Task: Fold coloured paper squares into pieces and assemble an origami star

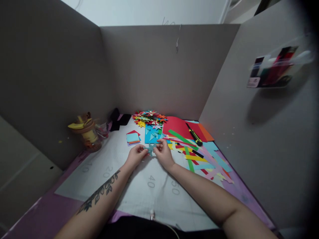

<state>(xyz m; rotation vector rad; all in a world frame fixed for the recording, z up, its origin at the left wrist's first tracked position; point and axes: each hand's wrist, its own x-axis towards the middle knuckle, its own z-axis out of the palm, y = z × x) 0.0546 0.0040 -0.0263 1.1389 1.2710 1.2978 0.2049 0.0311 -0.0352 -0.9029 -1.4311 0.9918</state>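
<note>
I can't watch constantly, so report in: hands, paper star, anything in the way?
Left hand and right hand both gripping. Light-blue paper star held between them. Nothing seen blocking; cutter and paper strips lie to the right.

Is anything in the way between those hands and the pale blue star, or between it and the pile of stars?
Nothing visible separates the left hand or right hand from the pale blue star; both touch it. Between it and the pile of stars lies a blue sheet with small pale pieces.
</note>
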